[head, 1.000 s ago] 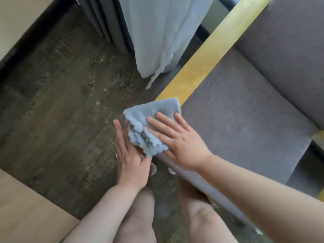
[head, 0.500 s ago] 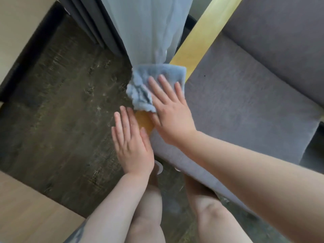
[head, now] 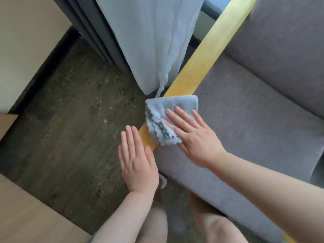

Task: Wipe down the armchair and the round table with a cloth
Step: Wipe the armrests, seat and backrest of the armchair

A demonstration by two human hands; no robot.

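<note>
Nearest the camera, at about six o'clock, the person's bare knees (head: 175, 230) showed between the two forearms. Just beyond them the left hand (head: 138, 165) lay flat with its fingers straight and together, holding nothing, its thumb side at the near end of the wooden armrest (head: 210, 55); whether it pressed on the wood or only hovered could not be told. At roughly three o'clock from it, the right hand (head: 194, 137) was spread open, fingers straight, pressing the folded blue cloth (head: 166, 113) down onto the armrest where the wood met the grey seat cushion (head: 254, 123) of the armchair. The step in hand looked like wiping the armrest, with the seat and back of the chair, and the round table, which was not in view, probably left to do. The armrest's long axis ran from about seven o'clock near the hands to one o'clock at the far edge, and the cloth's folded edge faced that far end, its scalloped loose edges toward nine o'clock. The next move would likely call for sliding the cloth along that axis under even palm pressure, keeping it centred on the narrow wood. Farther off, at twelve o'clock, a pale curtain (head: 149, 41) hung beside the armrest.
</note>
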